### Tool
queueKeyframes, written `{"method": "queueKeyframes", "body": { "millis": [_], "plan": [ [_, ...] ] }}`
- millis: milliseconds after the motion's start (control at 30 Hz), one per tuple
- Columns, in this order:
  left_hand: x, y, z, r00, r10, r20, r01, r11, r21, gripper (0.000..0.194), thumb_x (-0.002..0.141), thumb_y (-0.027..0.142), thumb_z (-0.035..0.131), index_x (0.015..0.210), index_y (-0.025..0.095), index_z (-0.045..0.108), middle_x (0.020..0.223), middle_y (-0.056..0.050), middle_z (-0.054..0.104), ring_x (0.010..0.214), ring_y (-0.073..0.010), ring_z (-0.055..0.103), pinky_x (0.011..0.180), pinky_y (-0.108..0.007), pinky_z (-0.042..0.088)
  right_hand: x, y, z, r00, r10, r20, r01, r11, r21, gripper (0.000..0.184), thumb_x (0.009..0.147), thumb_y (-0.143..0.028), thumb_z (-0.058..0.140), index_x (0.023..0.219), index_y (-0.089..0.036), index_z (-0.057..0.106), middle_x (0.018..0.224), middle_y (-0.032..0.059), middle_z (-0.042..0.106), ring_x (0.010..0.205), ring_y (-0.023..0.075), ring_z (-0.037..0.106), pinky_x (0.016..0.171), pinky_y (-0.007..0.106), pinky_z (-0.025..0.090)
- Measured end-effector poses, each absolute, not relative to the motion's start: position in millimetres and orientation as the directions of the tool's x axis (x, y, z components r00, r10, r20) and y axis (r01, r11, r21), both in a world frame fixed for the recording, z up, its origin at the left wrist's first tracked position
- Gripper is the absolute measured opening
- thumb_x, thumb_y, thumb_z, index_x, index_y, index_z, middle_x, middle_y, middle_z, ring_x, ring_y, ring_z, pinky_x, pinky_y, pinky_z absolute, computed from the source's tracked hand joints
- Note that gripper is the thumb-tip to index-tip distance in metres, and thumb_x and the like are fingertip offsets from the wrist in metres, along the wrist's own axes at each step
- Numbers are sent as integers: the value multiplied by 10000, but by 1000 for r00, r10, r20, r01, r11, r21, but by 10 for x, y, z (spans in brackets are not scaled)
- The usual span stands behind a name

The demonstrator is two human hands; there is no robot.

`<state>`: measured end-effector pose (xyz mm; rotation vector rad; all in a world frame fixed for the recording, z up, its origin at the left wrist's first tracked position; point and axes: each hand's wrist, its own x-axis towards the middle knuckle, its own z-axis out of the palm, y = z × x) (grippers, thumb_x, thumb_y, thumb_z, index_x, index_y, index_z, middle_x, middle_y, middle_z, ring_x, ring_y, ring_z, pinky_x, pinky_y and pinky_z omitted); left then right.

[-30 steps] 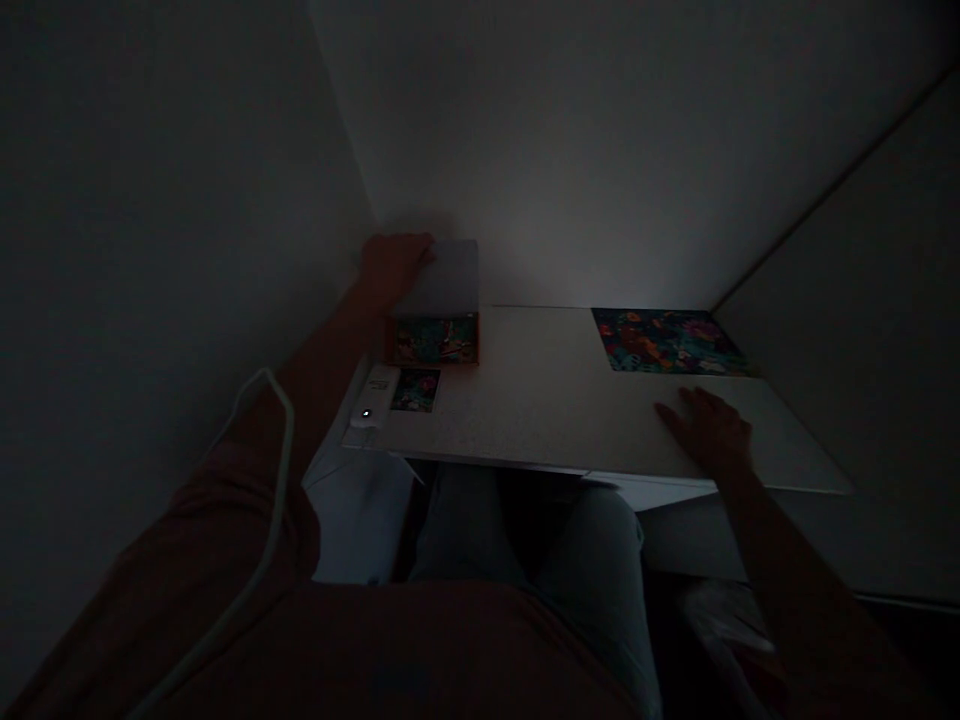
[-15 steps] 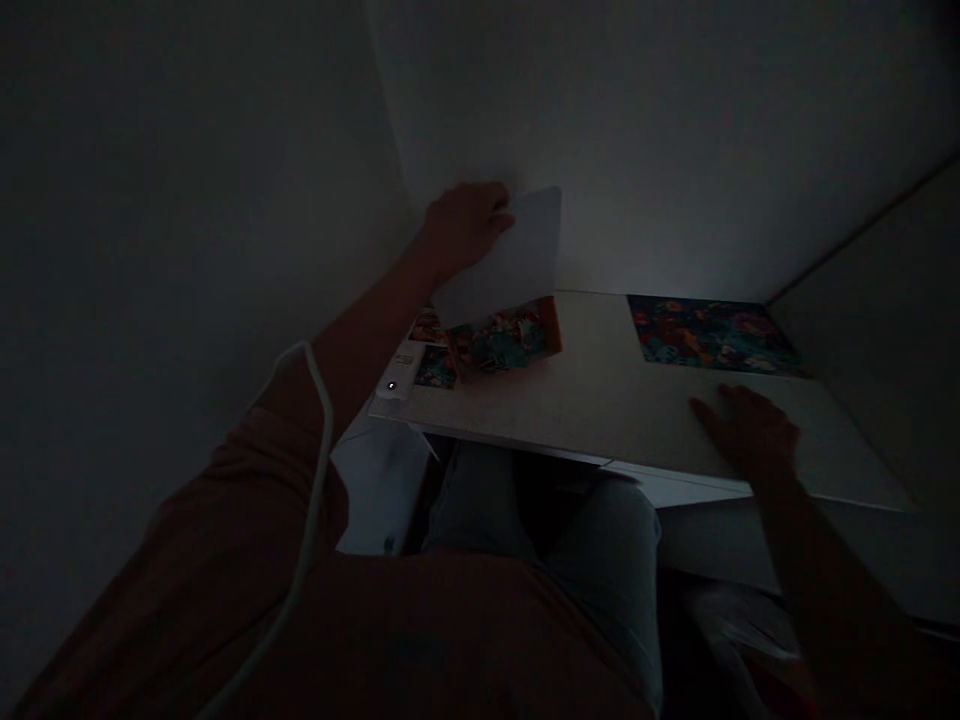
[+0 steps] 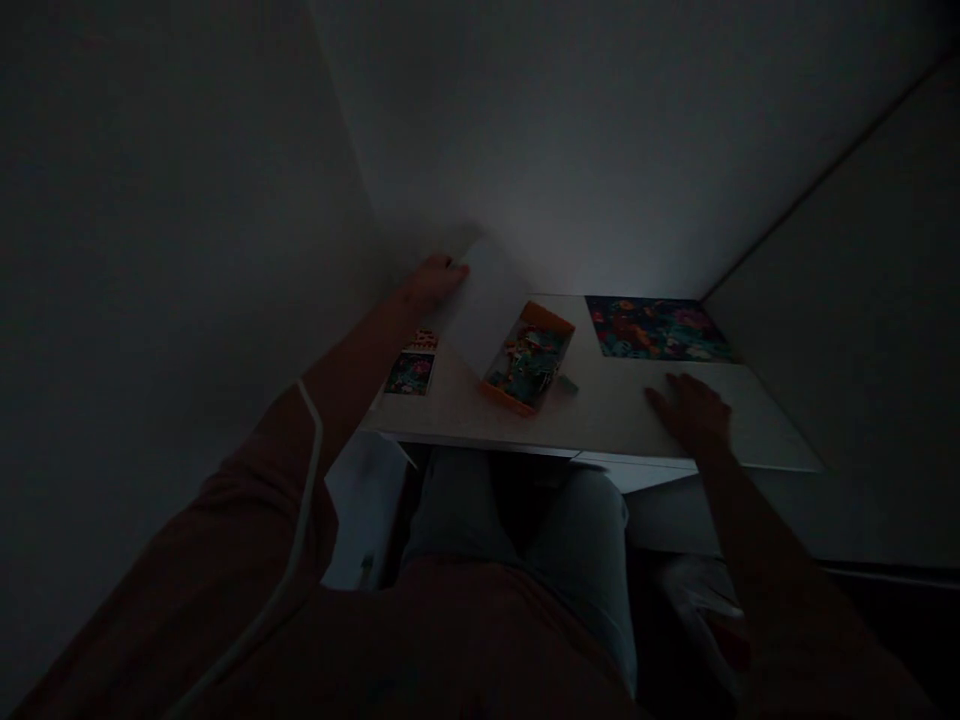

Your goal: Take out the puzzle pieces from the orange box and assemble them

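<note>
The left hand (image 3: 433, 284) grips the edge of a white card (image 3: 487, 305) with curled fingers, holding it up at 11 o'clock. The right hand (image 3: 694, 415) lies spread on the worktop (image 3: 450, 418) at 2 o'clock. Just beside the card, at 12 o'clock, sits an orange tray (image 3: 529, 358) of colourful pieces, with one small piece (image 3: 570, 384) by its rim. A printed picture (image 3: 656, 328) lies at 1 o'clock, a small photo card (image 3: 409, 373) at 11. Keeping the white card clear of the tray looks wise.
</note>
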<state>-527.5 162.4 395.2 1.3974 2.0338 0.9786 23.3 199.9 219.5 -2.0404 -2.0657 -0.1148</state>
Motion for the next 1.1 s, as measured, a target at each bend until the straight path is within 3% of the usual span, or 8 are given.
{"method": "queueKeyframes", "body": {
  "millis": [333,433,633,700,767,900,1000,1100],
  "plan": [
    [-5357,1513,3030,-363,928,-88,394,239,888,406,1049,381,793,1369,136,743,1410,-225,781,1216,-366,795,1099,-551,631,175,1967,2222,9,973,232,994,16,-108,817,1149,-718,473,1740,-164,578,1863,219,493,1678,442,482,1382,681,378],
    [-5298,1243,2750,-488,872,-18,323,199,925,703,843,371,998,1406,125,658,1554,-262,699,1483,-442,671,1323,-621,491,178,1974,2203,8,966,259,993,23,-115,807,1140,-701,493,1732,-163,593,1857,212,505,1679,435,484,1385,677,367],
    [-4649,506,1879,-788,614,43,-108,-207,972,1265,560,590,996,1544,163,325,1693,-306,520,1556,-374,601,1341,-523,511,203,2007,2170,15,965,263,993,16,-117,803,1132,-709,504,1722,-176,615,1862,199,502,1675,434,490,1372,674,374],
    [-4360,225,1635,-801,597,43,22,-43,999,1230,612,745,889,1537,109,386,1607,-336,544,1498,-441,613,1316,-627,503,208,2015,2164,24,964,264,993,8,-119,804,1133,-718,498,1724,-185,613,1864,199,501,1682,431,483,1376,669,369],
    [-4099,-27,1475,-791,590,161,209,13,978,1109,624,730,939,1469,95,603,1665,-320,481,1660,-484,421,1452,-632,285,214,2020,2159,22,966,259,993,9,-119,806,1131,-717,500,1726,-184,609,1865,202,498,1688,430,476,1378,667,366],
    [-3757,-233,1518,-486,807,336,610,37,792,545,1057,606,699,1394,194,817,1700,-241,543,1641,-487,472,1376,-768,296,225,2025,2146,17,965,263,993,15,-120,810,1129,-719,500,1718,-175,618,1864,199,498,1665,436,494,1376,677,366],
    [-3661,-59,1832,-334,928,166,732,144,666,620,1091,481,763,1560,78,719,1637,-272,613,1590,-459,534,1395,-704,321,222,2031,2136,23,964,266,992,11,-125,809,1127,-719,502,1717,-177,618,1861,191,505,1663,437,495,1379,680,362],
    [-3636,244,2152,-299,953,-49,752,267,602,535,1177,556,651,1238,58,834,1556,-273,679,1588,-464,540,1406,-675,302,213,2036,2135,23,961,275,992,13,-126,798,1123,-705,518,1713,-177,621,1855,195,513,1660,434,498,1379,677,360]
  ]
}}
